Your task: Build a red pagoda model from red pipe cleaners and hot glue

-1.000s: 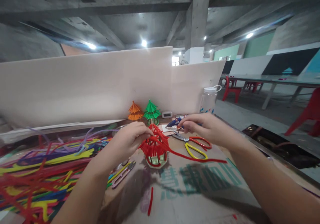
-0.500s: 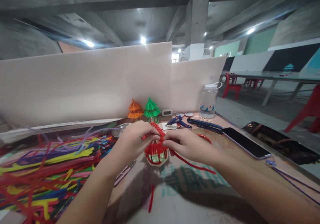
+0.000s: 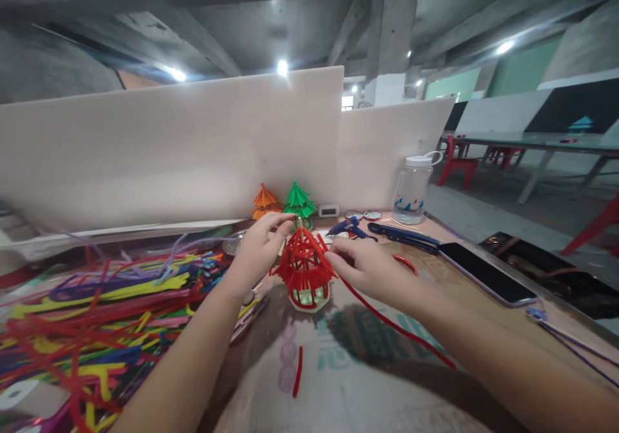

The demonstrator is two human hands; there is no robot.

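Red model (image 3: 305, 273) upright on the cardboard (image 3: 353, 397). Left hand (image 3: 261, 246) half-curled beside its top, can't tell if gripping; right hand (image 3: 370, 265) nearly closed at its side, pinching a red pipe cleaner (image 3: 401, 331).

At four o'clock the right hand (image 3: 365, 265) hides part of a red loop (image 3: 409, 262); at three the picture's edge crops a red chair (image 3: 599, 223); at eight a white block (image 3: 31, 397) is blurred.

Dim overall; ceiling lamps (image 3: 282, 68) flare, shadows soft, edges stretched/blurry approx.
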